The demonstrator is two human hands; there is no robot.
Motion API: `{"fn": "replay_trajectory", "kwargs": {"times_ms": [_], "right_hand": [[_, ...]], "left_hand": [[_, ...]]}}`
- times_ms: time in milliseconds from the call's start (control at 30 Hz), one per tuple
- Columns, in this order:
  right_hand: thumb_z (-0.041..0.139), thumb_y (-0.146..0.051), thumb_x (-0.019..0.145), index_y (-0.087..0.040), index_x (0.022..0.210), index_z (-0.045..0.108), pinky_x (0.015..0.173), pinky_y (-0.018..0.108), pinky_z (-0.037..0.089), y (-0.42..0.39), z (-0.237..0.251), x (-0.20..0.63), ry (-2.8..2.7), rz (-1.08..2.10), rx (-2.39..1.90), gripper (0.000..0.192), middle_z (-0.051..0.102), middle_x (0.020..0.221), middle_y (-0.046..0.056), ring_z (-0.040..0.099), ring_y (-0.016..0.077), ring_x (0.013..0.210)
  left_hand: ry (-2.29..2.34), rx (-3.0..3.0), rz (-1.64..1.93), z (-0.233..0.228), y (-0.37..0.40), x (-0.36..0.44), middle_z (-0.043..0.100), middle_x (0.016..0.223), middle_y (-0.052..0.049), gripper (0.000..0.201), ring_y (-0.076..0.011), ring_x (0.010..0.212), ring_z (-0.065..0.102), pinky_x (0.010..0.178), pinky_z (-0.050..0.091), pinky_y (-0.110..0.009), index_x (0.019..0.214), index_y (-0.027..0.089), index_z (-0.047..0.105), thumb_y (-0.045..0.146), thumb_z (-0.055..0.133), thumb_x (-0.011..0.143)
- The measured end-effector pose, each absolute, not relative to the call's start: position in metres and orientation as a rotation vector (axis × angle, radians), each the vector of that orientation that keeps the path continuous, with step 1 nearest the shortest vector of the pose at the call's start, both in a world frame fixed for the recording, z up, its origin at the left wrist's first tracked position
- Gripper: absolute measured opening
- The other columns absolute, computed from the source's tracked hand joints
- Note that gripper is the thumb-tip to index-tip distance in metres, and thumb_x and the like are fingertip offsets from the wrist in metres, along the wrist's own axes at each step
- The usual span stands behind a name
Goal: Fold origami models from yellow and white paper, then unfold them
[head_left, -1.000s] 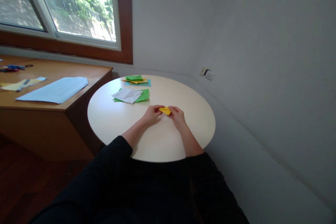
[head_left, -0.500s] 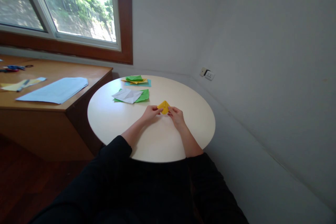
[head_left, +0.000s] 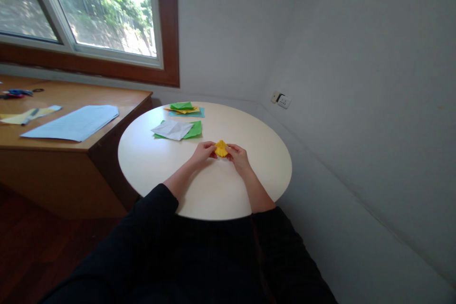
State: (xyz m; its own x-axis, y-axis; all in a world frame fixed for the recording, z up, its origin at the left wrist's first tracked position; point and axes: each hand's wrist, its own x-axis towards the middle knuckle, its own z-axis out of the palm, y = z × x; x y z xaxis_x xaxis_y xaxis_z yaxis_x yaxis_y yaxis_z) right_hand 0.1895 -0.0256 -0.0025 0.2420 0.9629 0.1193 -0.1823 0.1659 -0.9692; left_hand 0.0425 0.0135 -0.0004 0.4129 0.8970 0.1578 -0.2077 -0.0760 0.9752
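Note:
A small folded yellow paper [head_left: 221, 148] is held between my two hands, a little above the round white table [head_left: 213, 194]. My left hand [head_left: 204, 152] pinches its left side. On its right side, my right hand [head_left: 238, 156] grips the paper between thumb and fingers. The paper has a peaked top and creases down its front. The fingertips behind it are partly hidden.
Farther back on the table lie a creased white sheet [head_left: 173, 129] over a green sheet [head_left: 195, 129], and a stack of green, yellow and blue papers [head_left: 181, 106]. A wooden desk [head_left: 71, 147] at left bears light blue sheets [head_left: 76, 122], a pen [head_left: 30, 116] and scissors [head_left: 17, 92].
The yellow paper's shape has changed: its front looks narrower and more creased, and it sits slightly lower. Both hands keep their grip and have barely shifted.

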Motion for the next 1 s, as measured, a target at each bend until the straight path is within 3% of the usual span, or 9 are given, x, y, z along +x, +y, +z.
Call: {"fn": "replay_trajectory", "kwargs": {"times_ms": [333,467,533,700,800,1000], "right_hand": [[0.067,-0.027,0.052,-0.02,0.067,0.061,0.049,0.024,0.039,-0.0254,-0.0009,0.19,-0.939,1.062,-1.063,0.018,0.059,0.055,-0.005,0.051,0.0108,0.05],[0.064,-0.027,0.054,-0.019,0.067,0.06,0.047,0.022,0.037,-0.023,-0.002,0.1912,-0.909,1.02,-1.051,0.016,0.058,0.054,-0.005,0.049,0.009,0.047],[0.064,-0.028,0.054,-0.019,0.067,0.059,0.046,0.022,0.035,-0.0216,-0.0031,0.1921,-0.892,1.01,-1.048,0.016,0.059,0.055,-0.005,0.047,0.008,0.046],[0.065,-0.029,0.054,-0.018,0.067,0.06,0.047,0.022,0.036,-0.0191,-0.0059,0.1924,-0.883,1.037,-1.046,0.018,0.059,0.055,-0.004,0.049,0.0085,0.047],[0.066,-0.033,0.056,-0.018,0.071,0.062,0.047,0.022,0.036,-0.0197,-0.0058,0.1912,-0.94,1.021,-1.078,0.022,0.06,0.055,-0.004,0.049,0.009,0.047],[0.065,-0.046,0.062,-0.021,0.09,0.065,0.058,0.023,0.045,-0.0263,-0.0003,0.189,-0.97,1.037,-1.044,0.037,0.066,0.08,0.001,0.059,0.0113,0.064]], "left_hand": [[0.696,1.329,1.028,-0.0011,0.0122,0.0428,0.063,0.07,-0.004,0.018,-0.0106,0.06,0.059,0.064,0.05,-0.027,0.078,0.011,0.061,0.026,0.061,0.068],[0.609,1.437,1.088,0.0026,0.0087,0.0412,0.064,0.086,-0.004,0.047,-0.0133,0.074,0.062,0.072,0.049,-0.03,0.109,0.018,0.053,0.028,0.067,0.066],[0.552,1.528,1.096,0.0033,0.008,0.0412,0.063,0.097,-0.006,0.058,-0.014,0.078,0.062,0.075,0.049,-0.031,0.114,0.02,0.05,0.027,0.072,0.061],[0.61,1.621,1.117,0.0016,0.0094,0.0432,0.066,0.089,-0.009,0.035,-0.0164,0.077,0.062,0.074,0.048,-0.031,0.089,0.012,0.061,0.029,0.072,0.061],[0.683,1.639,1.136,0.002,0.0093,0.0435,0.066,0.081,-0.007,0.03,-0.0156,0.072,0.062,0.07,0.048,-0.029,0.084,0.012,0.063,0.03,0.07,0.062],[0.82,1.671,1.206,0.0037,0.0094,0.0428,0.066,0.075,-0.006,0.028,-0.0153,0.068,0.059,0.064,0.046,-0.027,0.08,0.011,0.064,0.033,0.067,0.064]]}}
